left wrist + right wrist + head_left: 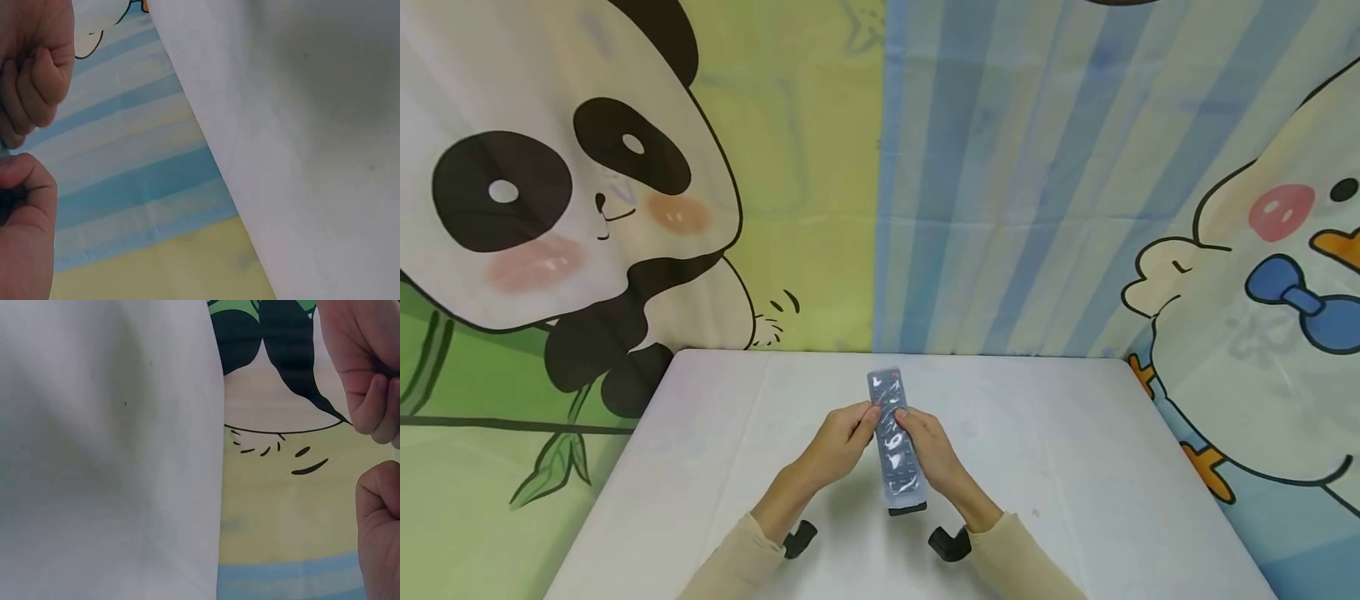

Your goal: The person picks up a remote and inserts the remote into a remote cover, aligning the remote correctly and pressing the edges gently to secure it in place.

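In the head view a remote control is held above the white table, tilted slightly, in a clear, shiny plastic sleeve. Its bare dark end sticks out of the sleeve on the side nearest the person. My left hand grips its left edge, thumb on the front. From the other side my right hand holds the right edge, its thumb also on the front. Both wrist views show curled fingers at the frame's edge, with the remote itself mostly out of sight there.
Underneath is a white table whose far edge meets a printed cloth backdrop with a panda and a white duck-like figure. Black curved pieces show beside both wrists, near the beige sleeves.
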Tool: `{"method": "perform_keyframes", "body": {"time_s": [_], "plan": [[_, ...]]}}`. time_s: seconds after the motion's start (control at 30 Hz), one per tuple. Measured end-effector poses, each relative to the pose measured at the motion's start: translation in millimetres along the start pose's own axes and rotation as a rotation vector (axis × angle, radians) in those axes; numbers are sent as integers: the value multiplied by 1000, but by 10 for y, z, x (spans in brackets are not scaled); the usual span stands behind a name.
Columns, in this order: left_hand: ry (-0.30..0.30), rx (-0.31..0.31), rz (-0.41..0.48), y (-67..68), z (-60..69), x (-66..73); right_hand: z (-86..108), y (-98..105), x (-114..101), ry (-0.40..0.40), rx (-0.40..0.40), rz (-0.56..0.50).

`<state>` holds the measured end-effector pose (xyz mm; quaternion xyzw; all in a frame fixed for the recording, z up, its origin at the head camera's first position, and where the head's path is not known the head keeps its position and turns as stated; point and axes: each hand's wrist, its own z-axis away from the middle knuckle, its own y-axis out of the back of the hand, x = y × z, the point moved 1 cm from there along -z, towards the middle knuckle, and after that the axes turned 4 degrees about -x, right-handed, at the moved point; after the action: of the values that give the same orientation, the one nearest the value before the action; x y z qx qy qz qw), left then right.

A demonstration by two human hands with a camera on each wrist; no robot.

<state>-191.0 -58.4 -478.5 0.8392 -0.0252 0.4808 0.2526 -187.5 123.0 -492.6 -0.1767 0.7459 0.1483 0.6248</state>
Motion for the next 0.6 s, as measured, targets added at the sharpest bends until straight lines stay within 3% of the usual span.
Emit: {"method": "perform_keyframes", "body": {"time_s": [0.17,0.27,0.4,0.47,0.6], "plan": [[-2,27,32,-38,68,22,-5,-9,-33,8,-26,7],[40,27,146,-40,81,0,-14,-15,-80,38,-83,54],[130,-83,399,-2,78,-63,-17,-8,-150,68,-180,131],[165,-150,483,36,75,-93,-18,-8,-178,74,-238,145],[187,-237,514,118,41,-107,-28,-40,-221,85,-375,111]]}}
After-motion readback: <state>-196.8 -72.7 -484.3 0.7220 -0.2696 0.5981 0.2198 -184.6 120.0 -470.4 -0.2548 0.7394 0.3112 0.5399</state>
